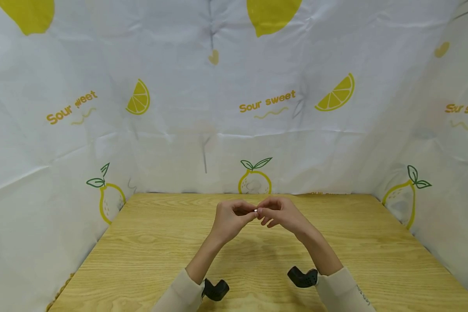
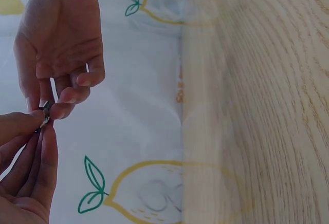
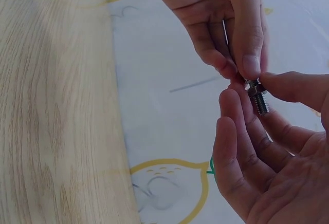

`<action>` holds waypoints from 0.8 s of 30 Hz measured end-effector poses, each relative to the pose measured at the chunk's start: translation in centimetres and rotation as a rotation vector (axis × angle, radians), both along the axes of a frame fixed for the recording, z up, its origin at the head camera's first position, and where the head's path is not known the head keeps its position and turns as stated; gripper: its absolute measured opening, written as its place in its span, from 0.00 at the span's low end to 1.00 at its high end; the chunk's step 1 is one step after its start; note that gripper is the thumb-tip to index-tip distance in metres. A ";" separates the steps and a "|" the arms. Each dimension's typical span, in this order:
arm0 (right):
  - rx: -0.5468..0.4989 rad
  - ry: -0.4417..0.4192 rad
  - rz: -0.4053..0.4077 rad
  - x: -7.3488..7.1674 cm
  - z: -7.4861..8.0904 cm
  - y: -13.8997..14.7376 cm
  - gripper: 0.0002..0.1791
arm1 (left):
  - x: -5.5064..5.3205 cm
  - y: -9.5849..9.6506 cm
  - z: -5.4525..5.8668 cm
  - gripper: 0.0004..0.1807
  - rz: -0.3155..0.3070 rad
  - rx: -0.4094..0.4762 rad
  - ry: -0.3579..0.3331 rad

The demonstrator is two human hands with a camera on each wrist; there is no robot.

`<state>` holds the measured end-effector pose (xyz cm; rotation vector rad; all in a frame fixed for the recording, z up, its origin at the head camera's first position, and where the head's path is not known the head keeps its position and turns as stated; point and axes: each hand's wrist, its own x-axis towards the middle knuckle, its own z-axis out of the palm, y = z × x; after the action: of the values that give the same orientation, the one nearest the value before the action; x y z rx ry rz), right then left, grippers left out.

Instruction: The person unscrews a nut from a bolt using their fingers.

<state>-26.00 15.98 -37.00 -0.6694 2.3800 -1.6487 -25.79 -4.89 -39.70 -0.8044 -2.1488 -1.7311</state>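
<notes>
Between the two hands is a small metal bolt (image 3: 262, 105), its threaded end pointing toward the right palm in the right wrist view. A hex nut (image 3: 255, 90) sits around its shank. My left hand (image 1: 231, 220) pinches the bolt's other end between thumb and fingers, which partly hide it. With thumb and index finger my right hand (image 1: 284, 215) pinches the nut, its other fingers loosely bent below. In the left wrist view the bolt (image 2: 45, 114) is mostly covered by fingertips. Both hands are raised above the wooden table (image 1: 171, 242).
A white cloth (image 1: 171, 151) printed with lemons hangs behind the table and along both sides. Black wrist devices (image 1: 303, 277) are strapped near the beige sleeves (image 1: 345, 290).
</notes>
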 end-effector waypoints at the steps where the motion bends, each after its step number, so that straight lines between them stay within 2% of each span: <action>1: 0.000 0.001 -0.001 0.0 0.0 0.0 0.19 | 0.0 0.0 0.0 0.04 0.001 -0.002 0.001; 14: 0.016 -0.001 -0.007 -0.1 0.1 0.0 0.18 | -0.2 0.0 -0.2 0.04 0.015 -0.012 0.008; 24: 0.033 -0.016 0.003 0.0 0.2 0.2 0.22 | -0.2 0.0 -0.1 0.04 0.004 0.006 0.006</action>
<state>-26.01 16.13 -36.78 -0.6507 2.3888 -1.6036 -25.98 -4.88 -39.83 -0.8027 -2.1392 -1.7296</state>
